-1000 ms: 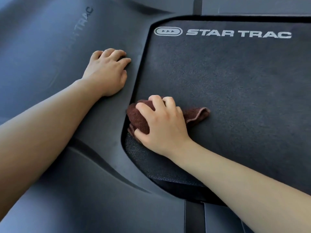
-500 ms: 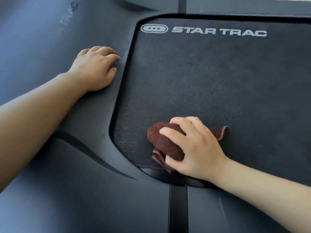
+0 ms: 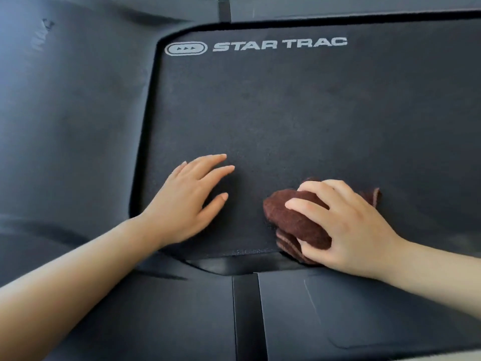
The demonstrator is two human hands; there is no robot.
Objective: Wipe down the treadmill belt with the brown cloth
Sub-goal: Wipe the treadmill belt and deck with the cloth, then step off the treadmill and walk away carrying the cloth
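The black treadmill belt (image 3: 299, 121) fills the middle of the view, with white STAR TRAC lettering near its far edge. A bunched brown cloth (image 3: 291, 220) lies on the belt close to its near edge. My right hand (image 3: 346, 222) is shut on the brown cloth and presses it onto the belt. To its left, my left hand (image 3: 190, 201) rests flat on the belt with fingers spread, holding nothing, just inside the belt's left edge.
The dark grey plastic side rail (image 3: 70, 126) runs along the left of the belt. The rear end cap (image 3: 338, 321) lies nearest me, with a black seam strip (image 3: 247, 308) down its middle. Another grey cover (image 3: 338, 9) borders the belt's far side.
My right hand has slid the brown cloth along the belt's near edge to the right. My left hand has moved off the side rail onto the belt, fingers now spread.
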